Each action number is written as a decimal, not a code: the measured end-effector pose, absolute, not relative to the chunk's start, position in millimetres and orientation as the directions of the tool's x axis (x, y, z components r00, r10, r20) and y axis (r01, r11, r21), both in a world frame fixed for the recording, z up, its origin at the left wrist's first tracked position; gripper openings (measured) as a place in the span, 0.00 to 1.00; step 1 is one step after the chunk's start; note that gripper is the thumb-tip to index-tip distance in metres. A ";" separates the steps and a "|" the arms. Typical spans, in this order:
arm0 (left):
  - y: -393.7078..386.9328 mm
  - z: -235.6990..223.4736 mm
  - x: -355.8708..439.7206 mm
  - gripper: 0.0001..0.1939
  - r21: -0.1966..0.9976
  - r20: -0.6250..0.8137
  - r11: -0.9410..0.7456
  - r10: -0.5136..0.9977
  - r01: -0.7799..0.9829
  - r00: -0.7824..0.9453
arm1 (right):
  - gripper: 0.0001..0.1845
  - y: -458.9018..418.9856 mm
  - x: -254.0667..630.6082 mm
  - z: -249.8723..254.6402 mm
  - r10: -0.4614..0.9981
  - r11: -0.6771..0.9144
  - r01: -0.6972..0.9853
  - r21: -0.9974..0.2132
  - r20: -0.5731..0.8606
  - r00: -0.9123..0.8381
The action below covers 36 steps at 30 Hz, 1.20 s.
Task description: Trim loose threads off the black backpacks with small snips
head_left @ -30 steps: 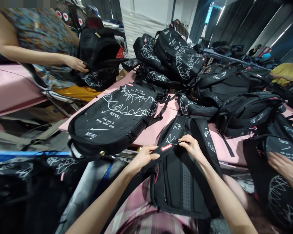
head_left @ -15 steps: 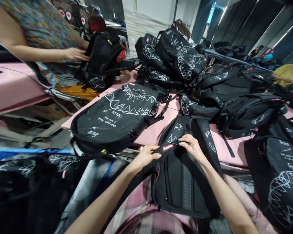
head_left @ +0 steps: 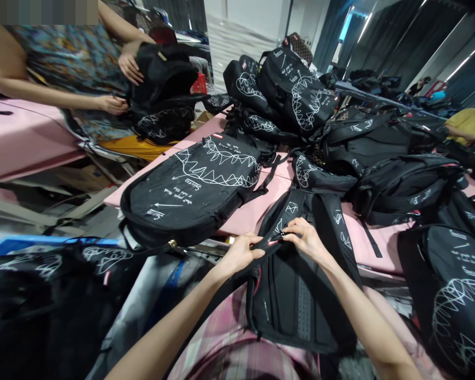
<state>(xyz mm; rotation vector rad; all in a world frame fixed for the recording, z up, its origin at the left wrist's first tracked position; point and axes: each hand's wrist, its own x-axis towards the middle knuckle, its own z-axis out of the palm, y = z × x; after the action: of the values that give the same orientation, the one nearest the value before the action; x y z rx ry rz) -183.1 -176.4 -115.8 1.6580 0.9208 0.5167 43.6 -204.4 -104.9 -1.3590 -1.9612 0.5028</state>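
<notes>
A black backpack (head_left: pixel 296 295) lies back-side up in front of me, half on the pink table (head_left: pixel 257 211), half over my lap. My left hand (head_left: pixel 240 253) is closed on its black shoulder strap (head_left: pixel 279 224), which carries white scribbles and a small red-and-white tag. My right hand (head_left: pixel 306 237) pinches the same strap just right of the tag, close to the left hand. The strap runs taut between both hands.
Many black backpacks with white shark-mouth drawings cover the table; a large one (head_left: pixel 198 190) lies flat at my left, a heap (head_left: pixel 293 95) stands behind. A person (head_left: pixel 63 63) at the far left handles a black bag (head_left: pixel 162 79). More bags lie at the right (head_left: pixel 455 295) and lower left (head_left: pixel 43 295).
My hands have drawn closer together on the strap, hiding most of the red tag. The person at the left has shifted both hands on their bag. A hand at the right edge has gone.
</notes>
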 end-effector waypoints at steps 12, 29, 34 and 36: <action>-179.7 -111.8 -180.9 0.15 0.961 -0.134 -0.045 0.786 0.273 0.603 | 0.08 -211.2 32.9 -105.8 0.930 0.358 0.533 -0.767 0.345 -0.128; -185.3 -131.1 -179.4 0.22 0.961 -0.046 -0.079 0.898 0.264 0.438 | 0.10 -217.6 26.0 -118.2 0.967 0.130 0.240 -0.962 0.177 0.182; -184.8 -142.8 -171.4 0.14 0.929 0.033 -0.183 0.907 0.322 0.419 | 0.15 -235.7 30.4 -147.0 0.938 -0.086 0.063 -0.994 -0.060 0.341; -184.4 -146.3 -167.6 0.12 0.926 0.010 -0.165 0.910 0.340 0.415 | 0.17 -242.8 24.4 -155.9 0.914 -0.131 -0.009 -0.991 -0.124 0.385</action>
<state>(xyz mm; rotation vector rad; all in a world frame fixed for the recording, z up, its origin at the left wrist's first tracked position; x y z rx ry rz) -167.6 -184.4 -146.3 1.7169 1.0961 0.7486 24.4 -242.8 -155.9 -1.4774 -0.8581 0.9922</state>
